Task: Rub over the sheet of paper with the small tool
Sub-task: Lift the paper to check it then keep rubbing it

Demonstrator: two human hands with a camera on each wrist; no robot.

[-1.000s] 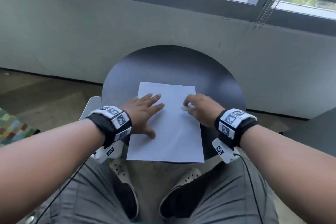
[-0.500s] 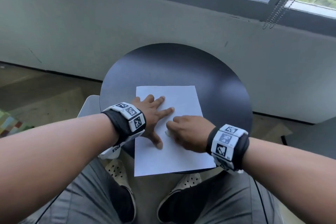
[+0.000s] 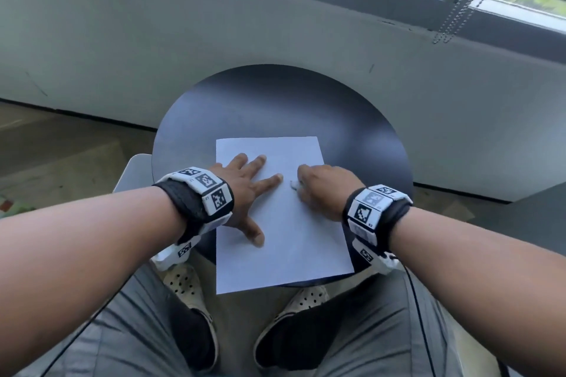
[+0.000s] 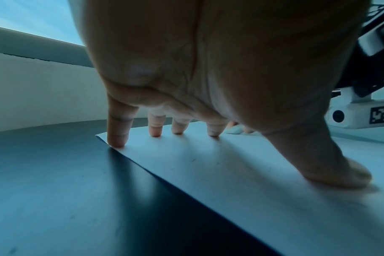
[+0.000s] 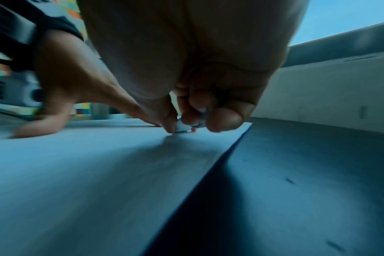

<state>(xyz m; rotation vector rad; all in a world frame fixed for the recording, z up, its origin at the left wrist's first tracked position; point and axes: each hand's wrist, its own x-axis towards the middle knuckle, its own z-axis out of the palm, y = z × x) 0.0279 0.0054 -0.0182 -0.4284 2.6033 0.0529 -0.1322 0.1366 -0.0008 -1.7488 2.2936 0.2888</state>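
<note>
Head view: left hand (image 3: pixel 242 190), fingers spread, pinning sheet (image 3: pixel 284 242) on round table (image 3: pixel 275 101); right hand (image 3: pixel 324 190) pinching eraser (image 3: pixel 294 184) against sheet.
Left wrist: fingertips (image 4: pixel 117 140) pressing paper flat.
Right wrist: rubbing step appearing underway — next stroke calling for steady downward pressure.

The sheet of paper (image 3: pixel 284 217) is taking up the near middle of the round dark table (image 3: pixel 352 131). On the sheet, the left hand (image 3: pixel 245 193) is pressing flat along its left side and the right hand (image 3: pixel 324 187) is crowding its right side, leaving a narrow lane between them. Bare tabletop is lying open beyond the sheet's far edge, with the grey wall (image 3: pixel 214 40) closing off that side.
</note>
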